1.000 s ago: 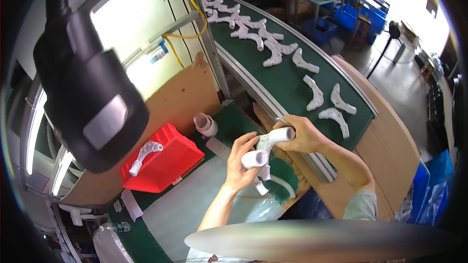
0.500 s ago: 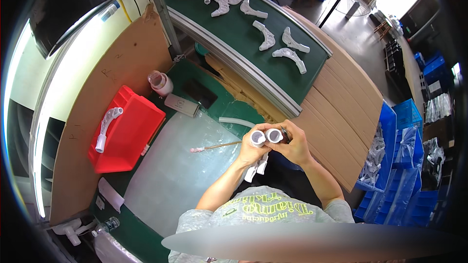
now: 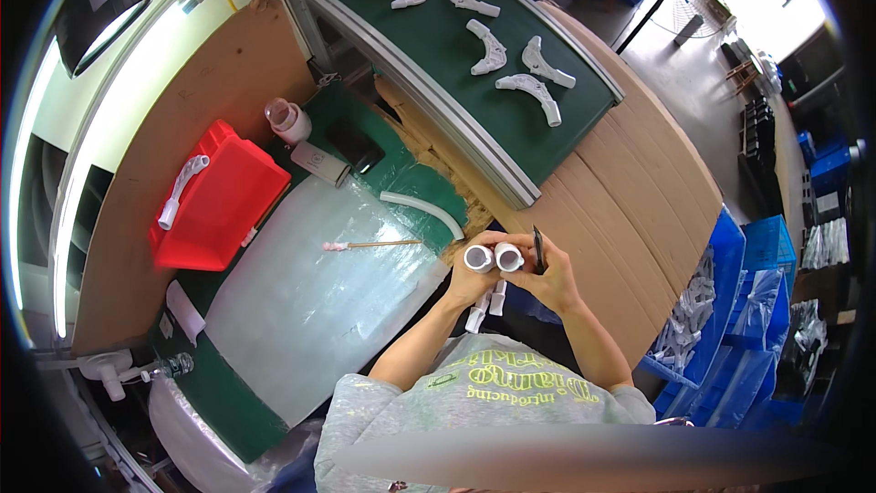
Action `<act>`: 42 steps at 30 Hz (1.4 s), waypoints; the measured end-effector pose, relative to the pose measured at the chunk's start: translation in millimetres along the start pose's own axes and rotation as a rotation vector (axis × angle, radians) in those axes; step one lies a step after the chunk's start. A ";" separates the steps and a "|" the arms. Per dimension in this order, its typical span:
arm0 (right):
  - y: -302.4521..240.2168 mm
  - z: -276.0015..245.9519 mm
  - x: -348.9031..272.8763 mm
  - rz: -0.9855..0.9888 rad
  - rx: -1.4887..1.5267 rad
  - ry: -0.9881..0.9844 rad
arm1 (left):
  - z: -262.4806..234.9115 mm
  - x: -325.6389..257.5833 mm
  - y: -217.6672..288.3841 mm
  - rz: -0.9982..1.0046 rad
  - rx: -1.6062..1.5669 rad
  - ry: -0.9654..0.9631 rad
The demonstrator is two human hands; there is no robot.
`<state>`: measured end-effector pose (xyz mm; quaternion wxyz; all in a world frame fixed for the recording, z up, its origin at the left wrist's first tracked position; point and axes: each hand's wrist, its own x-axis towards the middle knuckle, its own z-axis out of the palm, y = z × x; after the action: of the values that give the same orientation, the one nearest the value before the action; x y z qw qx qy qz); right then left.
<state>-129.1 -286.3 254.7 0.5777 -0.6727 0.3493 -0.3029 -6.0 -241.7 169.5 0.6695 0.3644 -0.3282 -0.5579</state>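
Two white curved plastic tube pieces stand side by side in front of my chest, their round openings facing up. My left hand (image 3: 464, 285) is closed around the left tube piece (image 3: 478, 259). The right tube piece (image 3: 509, 258) is held by my right hand (image 3: 553, 281), which also has a slim dark tool (image 3: 538, 248) between its fingers; its exact kind is unclear. The lower ends of both pieces show beneath my hands. Left of them, a stick with a pinkish wrapped tip (image 3: 374, 245) and a curved pale tube (image 3: 424, 206) lie on the bench.
A red bin (image 3: 228, 201) carries another white curved piece (image 3: 184, 190) across its top. Several similar pieces lie on the green conveyor (image 3: 438, 82) ahead. Cardboard (image 3: 620, 210) covers the surface at right, beside a blue crate (image 3: 721, 265). A phone (image 3: 354, 146) and jar (image 3: 287, 121) sit at the back.
The view has shifted, so the bench and conveyor appear farther left. Both hands keep hold of the two tube pieces. The dark tool now stands up more plainly at my right fingers.
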 end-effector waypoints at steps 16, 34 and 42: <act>21.0 113.5 63.7 0.304 0.202 -0.249 | -111.8 -32.9 20.1 0.008 -0.278 0.345; 25.7 156.2 88.8 0.435 0.254 -0.227 | -150.3 -36.2 28.1 -0.003 -0.044 0.507; 21.5 150.2 79.6 0.393 0.237 -0.218 | -140.0 -36.4 32.9 0.102 -0.053 0.472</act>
<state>35.7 -268.6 211.4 0.7345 -0.5482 0.3711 -0.1492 123.2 -185.0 123.7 0.7644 0.4498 -0.1659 -0.4312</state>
